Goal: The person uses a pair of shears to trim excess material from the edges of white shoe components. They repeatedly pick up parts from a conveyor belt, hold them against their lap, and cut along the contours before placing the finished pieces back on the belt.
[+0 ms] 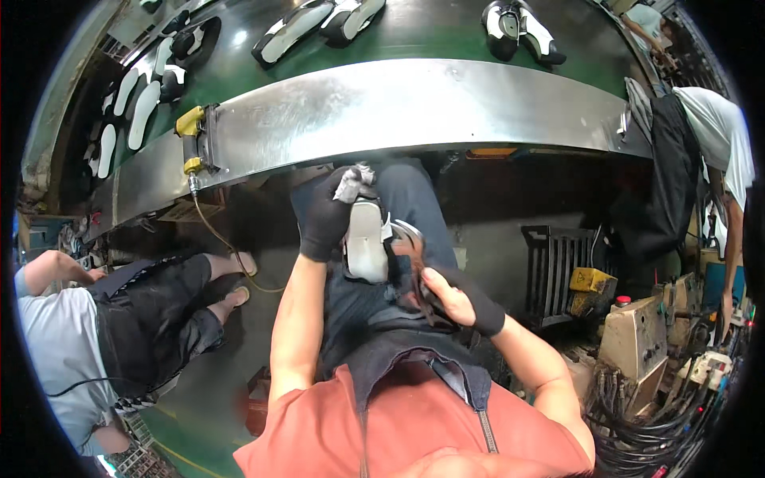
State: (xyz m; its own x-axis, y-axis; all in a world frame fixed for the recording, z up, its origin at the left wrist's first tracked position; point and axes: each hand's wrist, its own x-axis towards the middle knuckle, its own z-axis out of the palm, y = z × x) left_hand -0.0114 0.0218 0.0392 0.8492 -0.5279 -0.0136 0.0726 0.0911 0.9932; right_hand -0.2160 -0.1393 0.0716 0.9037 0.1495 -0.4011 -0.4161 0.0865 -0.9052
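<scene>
Above my lap, my left hand (323, 219) in a black glove closes around the side of a shoe upper on its last (366, 247), pale bottom facing up. A crumpled grey-white piece (351, 183) shows at its far end, beside my fingers; I cannot tell if it is cloth or part of the shoe. To the right of the shoe, my right hand (466, 303), in a black glove with bare fingertips, is closed on a pincer-like tool (409, 239) with a curved silvery head and brownish lower part. Its head is next to the shoe's right edge, slightly blurred.
A metal-edged bench (414, 103) spans ahead, with a yellow air stapler (191, 135) on a hose at left. Several shoes (295, 32) lie on its green belt. A co-worker (143, 327) sits left. At right are a slatted black stool (558, 271) and a machine (637, 334) with cables.
</scene>
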